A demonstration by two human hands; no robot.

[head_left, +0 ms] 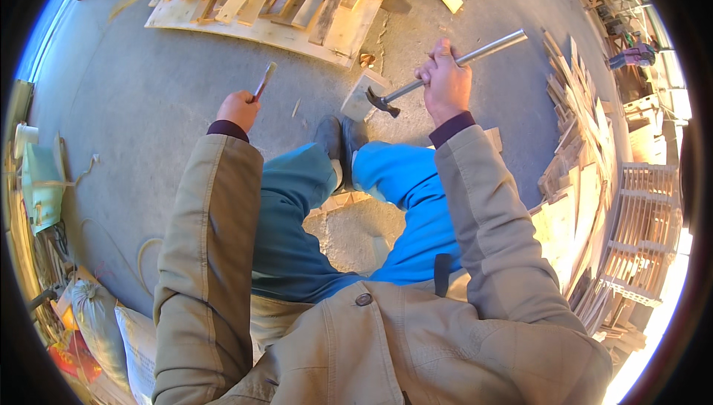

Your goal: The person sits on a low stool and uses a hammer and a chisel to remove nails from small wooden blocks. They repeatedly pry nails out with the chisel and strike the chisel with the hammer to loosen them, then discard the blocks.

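My left hand (239,111) is closed round a short slim tool (264,82) with a dark reddish shaft and a flat pale end that points up and away; it looks like a chisel, though its exact kind is hard to tell. In my right hand (447,82) is a claw hammer (490,47), gripped partway along its metal handle. The hammer's dark claw head (383,102) points down and left, over a pale flat block (364,94) on the floor by my shoes (342,141). Both hands are apart from each other, in front of my knees.
Ahead, planks lie piled on a wooden board (223,26). Stacked wood strips (575,130) line the right side, with a slatted rack (642,219) beyond. Sacks (100,319) and a pale green sheet (42,186) stand at the left. A person (636,56) is far right.
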